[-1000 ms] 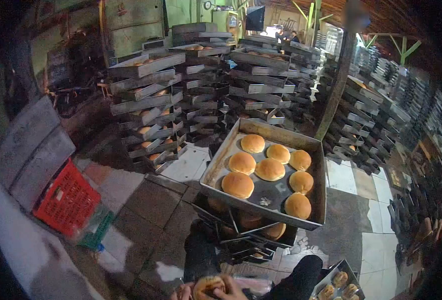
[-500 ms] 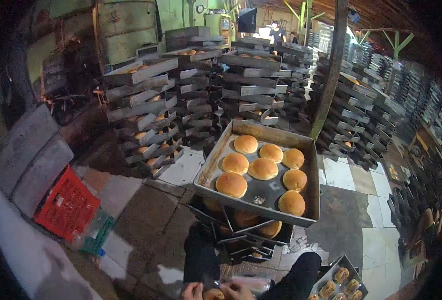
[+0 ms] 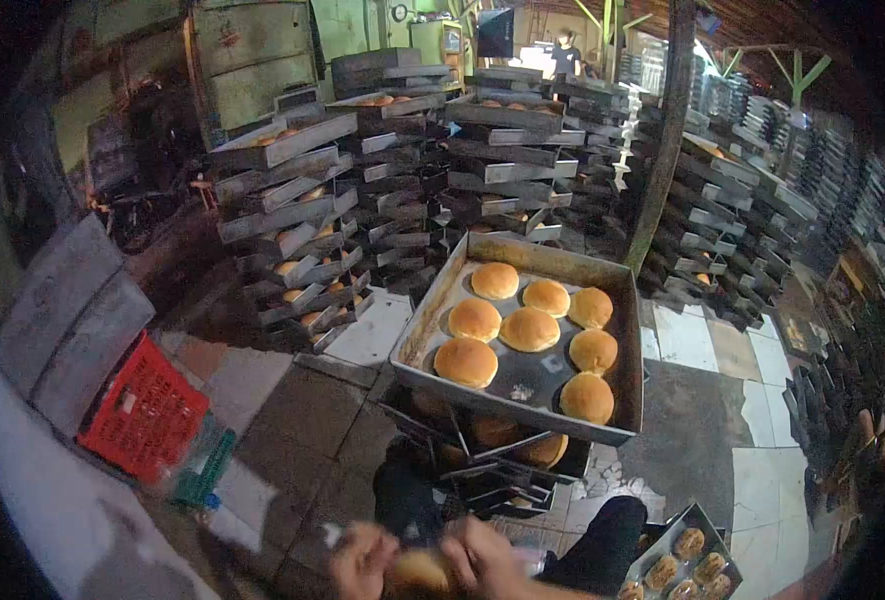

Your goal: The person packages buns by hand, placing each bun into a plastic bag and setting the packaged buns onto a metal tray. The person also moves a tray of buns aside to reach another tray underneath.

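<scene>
At the bottom of the view, my left hand (image 3: 363, 560) and my right hand (image 3: 481, 560) are on either side of a blurred golden bun (image 3: 420, 572). The fingers of both hands are bent and pressed together. What they pinch is too blurred to name. Just ahead, a metal tray (image 3: 433, 385) holds several golden buns (image 3: 530, 329) and tops a stack of crossed trays. At the lower right, another tray (image 3: 731, 548) holds several buns with dark markings.
Tall stacks of trays (image 3: 293, 148) stand ahead, with more at the right. A wooden post (image 3: 663, 150) rises among them. A red crate (image 3: 143, 410) and green crate (image 3: 206, 468) are at the left. A person (image 3: 566, 55) stands far back.
Both hands have risen further into view, along with the bun between them. The distant person stands slightly further right. The camera view has shifted slightly.
</scene>
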{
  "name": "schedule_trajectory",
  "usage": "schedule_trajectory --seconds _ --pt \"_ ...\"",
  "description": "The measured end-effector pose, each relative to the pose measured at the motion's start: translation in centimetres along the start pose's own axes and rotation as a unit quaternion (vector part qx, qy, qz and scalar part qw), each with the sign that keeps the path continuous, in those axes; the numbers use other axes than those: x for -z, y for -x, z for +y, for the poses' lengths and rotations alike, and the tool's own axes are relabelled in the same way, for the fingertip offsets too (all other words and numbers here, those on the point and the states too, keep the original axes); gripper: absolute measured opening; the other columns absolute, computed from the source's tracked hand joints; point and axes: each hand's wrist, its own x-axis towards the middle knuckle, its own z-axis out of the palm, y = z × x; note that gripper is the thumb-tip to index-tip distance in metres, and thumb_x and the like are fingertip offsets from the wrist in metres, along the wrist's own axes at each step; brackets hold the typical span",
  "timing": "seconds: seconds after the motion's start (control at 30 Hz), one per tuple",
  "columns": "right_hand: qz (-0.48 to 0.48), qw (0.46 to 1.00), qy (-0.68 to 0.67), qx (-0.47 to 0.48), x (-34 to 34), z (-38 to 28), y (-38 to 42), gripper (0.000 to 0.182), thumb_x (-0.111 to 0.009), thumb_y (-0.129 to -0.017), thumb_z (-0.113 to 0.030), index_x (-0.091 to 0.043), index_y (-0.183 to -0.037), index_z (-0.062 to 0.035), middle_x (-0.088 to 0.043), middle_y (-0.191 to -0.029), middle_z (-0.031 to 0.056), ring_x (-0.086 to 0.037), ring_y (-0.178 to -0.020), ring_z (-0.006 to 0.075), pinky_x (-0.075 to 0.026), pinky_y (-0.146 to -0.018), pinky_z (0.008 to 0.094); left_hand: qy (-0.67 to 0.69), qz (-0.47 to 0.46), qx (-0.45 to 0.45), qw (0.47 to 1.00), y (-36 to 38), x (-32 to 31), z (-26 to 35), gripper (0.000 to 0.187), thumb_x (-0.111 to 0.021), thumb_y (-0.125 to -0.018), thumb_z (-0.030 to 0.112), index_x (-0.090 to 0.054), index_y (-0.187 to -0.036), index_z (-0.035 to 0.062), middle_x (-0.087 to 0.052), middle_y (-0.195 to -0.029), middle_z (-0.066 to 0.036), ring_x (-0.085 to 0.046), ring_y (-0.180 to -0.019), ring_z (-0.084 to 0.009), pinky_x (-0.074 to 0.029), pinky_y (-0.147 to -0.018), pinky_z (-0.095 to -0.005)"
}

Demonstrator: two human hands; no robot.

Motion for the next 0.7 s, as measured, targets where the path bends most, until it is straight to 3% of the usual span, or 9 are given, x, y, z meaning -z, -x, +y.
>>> schedule_trajectory --seconds 0.1,0.27,0.37,0.43,0.5,0.53,0.57,0.63,0.7 --pt "0.028 0.985 0.008 -0.168 -2.1 7.3 -3.2 0.025 -0.050 -0.085 -0.013 -0.045 -0.063 -0.0025 -0.045 -0.055 0.0094 -0.047 -0.049 0.0165 -0.038 -0.047 0.0337 -0.029 0.025 0.123 0.992 -2.1 -0.5 -1.7 0.012 -0.053 -0.084 0.016 -0.051 -0.087 0.0042 -0.054 -0.079 -0.003 -0.052 -0.077 -0.0122 -0.041 -0.070 -0.0284" --pt "-0.095 0.949 0.071 -0.294 -4.5 10.1 7.9 0.017 -0.043 -0.088 -0.016 -0.053 -0.089 -0.0021 -0.054 -0.076 0.0224 -0.055 -0.067 0.0342 -0.042 -0.057 0.0423 -0.087 0.136 0.201 0.966 7.0 -0.7 -9.2 0.029 -0.054 -0.086 0.029 -0.056 -0.085 -0.0004 -0.052 -0.077 -0.007 -0.048 -0.070 -0.0189 -0.039 -0.061 -0.0340" --pt "0.060 0.973 0.016 -0.224 -3.8 6.4 10.8 0.019 -0.052 -0.086 -0.020 -0.056 -0.088 -0.0017 -0.053 -0.072 0.0101 -0.049 -0.061 0.0218 -0.038 -0.055 0.0363 -0.073 0.135 0.361 0.920 8.2 -0.7 -3.2 0.037 -0.054 -0.085 0.033 -0.054 -0.098 -0.0010 -0.053 -0.090 -0.008 -0.049 -0.075 -0.0202 -0.040 -0.067 -0.0353" --pt "-0.199 0.972 0.116 -0.046 -0.7 0.3 6.1 0.021 -0.050 -0.084 -0.017 -0.053 -0.100 -0.0026 -0.054 -0.094 0.0163 -0.054 -0.080 0.0288 -0.042 -0.068 0.0418 0.020 0.145 0.389 0.909 7.8 -1.0 -1.4 0.036 -0.052 -0.086 0.033 -0.054 -0.099 -0.0009 -0.053 -0.089 -0.009 -0.050 -0.077 -0.0196 -0.040 -0.069 -0.0353" --pt "-0.222 0.960 0.173 -0.012 -3.6 5.9 7.0 0.024 -0.046 -0.087 -0.017 -0.051 -0.104 -0.0025 -0.054 -0.097 0.0193 -0.055 -0.083 0.0313 -0.042 -0.070 0.0425 0.114 0.153 0.406 0.894 7.4 -1.4 -1.0 0.035 -0.050 -0.088 0.032 -0.054 -0.099 -0.0008 -0.054 -0.089 -0.009 -0.051 -0.078 -0.0191 -0.040 -0.070 -0.0353" --pt "-0.237 0.944 0.228 0.031 -4.9 7.8 7.3 0.026 -0.041 -0.089 -0.017 -0.049 -0.109 -0.0023 -0.054 -0.101 0.0224 -0.055 -0.086 0.0338 -0.043 -0.072 0.0433 0.178 0.192 0.126 0.957 6.9 -1.4 -1.6 0.034 -0.048 -0.089 0.031 -0.055 -0.100 0.0004 -0.054 -0.091 -0.009 -0.051 -0.078 -0.0185 -0.041 -0.070 -0.0350" --pt "-0.248 0.950 0.120 -0.147 -2.9 6.8 3.7 0.043 -0.051 -0.085 -0.022 -0.038 -0.121 -0.0022 -0.048 -0.112 0.0201 -0.048 -0.100 0.0371 -0.039 -0.084 0.0433 0.226 0.212 -0.169 0.936 6.2 -1.2 -1.9 0.033 -0.045 -0.090 0.031 -0.055 -0.102 0.0017 -0.055 -0.093 -0.009 -0.052 -0.078 -0.0178 -0.041 -0.070 -0.0346" --pt "-0.020 0.988 0.155 0.001 3.2 5.3 -2.4 0.069 -0.074 -0.067 -0.022 -0.033 -0.118 -0.0022 -0.047 -0.103 0.0177 -0.049 -0.097 0.0311 -0.041 -0.084 0.0394 0.235 0.243 -0.164 0.927 4.7 0.9 -1.7 0.033 -0.042 -0.091 0.032 -0.056 -0.101 0.0033 -0.055 -0.096 -0.009 -0.052 -0.077 -0.0175 -0.042 -0.070 -0.0337" --pt "0.104 0.986 -0.069 -0.114 9.9 4.3 -6.7 0.064 -0.073 -0.068 -0.017 -0.031 -0.115 -0.0044 -0.048 -0.104 0.0123 -0.053 -0.089 0.0223 -0.047 -0.074 0.0330 0.249 0.273 -0.153 0.917 4.9 1.5 -2.4 0.034 -0.039 -0.093 0.033 -0.056 -0.101 0.0050 -0.055 -0.099 -0.008 -0.052 -0.075 -0.0171 -0.042 -0.070 -0.0327"
